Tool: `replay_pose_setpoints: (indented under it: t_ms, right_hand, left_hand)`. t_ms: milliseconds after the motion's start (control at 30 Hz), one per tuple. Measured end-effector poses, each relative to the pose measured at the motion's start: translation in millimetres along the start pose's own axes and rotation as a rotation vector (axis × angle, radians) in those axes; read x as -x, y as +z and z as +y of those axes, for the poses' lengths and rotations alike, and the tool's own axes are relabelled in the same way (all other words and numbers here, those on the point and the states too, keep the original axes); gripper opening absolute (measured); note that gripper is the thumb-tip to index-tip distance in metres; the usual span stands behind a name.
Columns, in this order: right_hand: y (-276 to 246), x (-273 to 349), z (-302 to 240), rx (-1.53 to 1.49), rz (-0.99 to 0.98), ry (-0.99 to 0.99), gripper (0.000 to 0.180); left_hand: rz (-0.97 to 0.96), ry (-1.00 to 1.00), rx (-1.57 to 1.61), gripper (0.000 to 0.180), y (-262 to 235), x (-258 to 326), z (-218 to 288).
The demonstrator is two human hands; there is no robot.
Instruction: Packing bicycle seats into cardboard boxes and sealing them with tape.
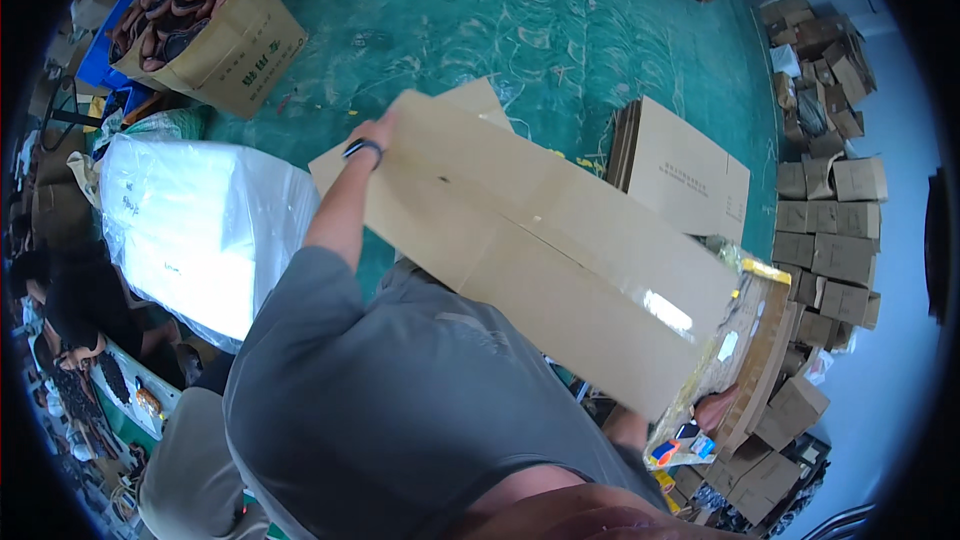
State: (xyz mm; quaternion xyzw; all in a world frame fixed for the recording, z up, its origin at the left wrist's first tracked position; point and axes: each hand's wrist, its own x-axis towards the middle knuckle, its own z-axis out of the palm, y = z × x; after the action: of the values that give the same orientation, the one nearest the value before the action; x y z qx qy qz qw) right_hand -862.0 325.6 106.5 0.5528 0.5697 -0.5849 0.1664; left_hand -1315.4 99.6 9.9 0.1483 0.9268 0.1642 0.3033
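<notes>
Large flattened tan cardboard carton point(560, 255) smack in the middle of the frame, slanting from upper left of centre down to lower right, with a shiny strip of clear tape near its lower-right end. My guess is it's held out near its two ends because a panel that long would flop or swing otherwise.

The left hand point(378, 132), the one with a dark wristwatch point(362, 149) below it, is at the carton's upper-left end. Looks clamped on the edge, though the fingers are mostly out of sight, so don't quote me on the exact grip. The right hand point(628, 427) is down at lower right, tucked by the near edge; only a bit of skin shows, so I honestly can't tell if it's gripping or just propping.

Another tan cardboard piece point(478, 100) pokes out behind the far edge. Just right of centre there's a stack of flattened tan cartons point(690, 170), probably kept flat to save room. By the carton's right end is a brown cardboard surface with yellow tape point(740, 325), and I can't see whether they touch.

Further out: a white bundle in clear plastic point(200, 230) on the left, an open tan carton point(245, 65) heaped with brown curved pieces point(185, 5) at upper left, and piled brown boxes point(835, 225) along the right wall.
</notes>
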Motion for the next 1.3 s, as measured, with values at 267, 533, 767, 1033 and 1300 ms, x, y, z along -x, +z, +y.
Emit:
replay_pose_setpoints:
  t_ms: [267, 533, 767, 1033, 1300]
  right_hand:
    - [-70, -92, -184, -0.029, 0.084, 0.023, 0.104]
    - [-58, -194, -234, -0.132, -0.002, 0.118, 0.108]
    - [11, -249, -67, -0.064, 0.203, -0.065, 0.101]
    - [92, -120, 244, 0.304, 0.183, 0.003, 0.079]
    - [89, -29, 507, -0.719, 0.524, 0.502, 0.038]
  left_hand:
    - [0.183, -0.486, 0.093, 0.114, -98, -54, -232]
    - [0.401, -0.762, 0.248, 0.109, -85, -43, -344]
    - [0.391, -0.645, -0.347, 0.053, -15, -72, -182]
    - [0.161, -0.563, -0.435, 0.068, 14, -82, -221]
    - [0.980, 0.489, -0.531, 0.070, 59, -68, 28]
